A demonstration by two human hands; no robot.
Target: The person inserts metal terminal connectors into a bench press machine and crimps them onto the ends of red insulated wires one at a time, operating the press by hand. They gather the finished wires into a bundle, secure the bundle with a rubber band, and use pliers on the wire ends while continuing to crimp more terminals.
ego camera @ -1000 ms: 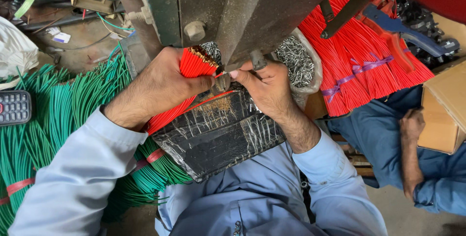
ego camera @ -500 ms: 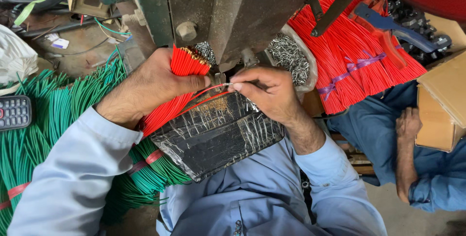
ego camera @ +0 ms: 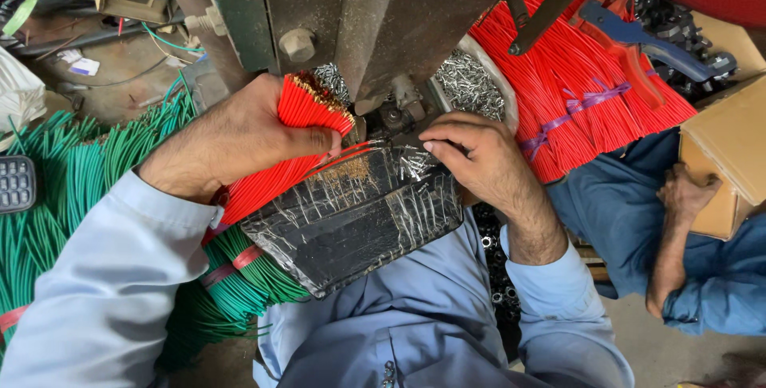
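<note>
The left hand (ego camera: 239, 137) sits left of centre, closed around a wire bundle (ego camera: 307, 113) whose stripped ends point toward the machine (ego camera: 383, 13) behind it. The right hand (ego camera: 479, 161) lies to the right, on the far right corner of the wrapped tray (ego camera: 351, 220), which rests over the person's lap. A pile of metal terminals (ego camera: 471, 89) lies behind the right hand. A second wire bundle (ego camera: 590, 93) lies further right, above a co-worker's hand (ego camera: 690, 193). More wire bundles (ego camera: 72, 189) lie at the left, beside a keypad (ego camera: 16, 185).
</note>
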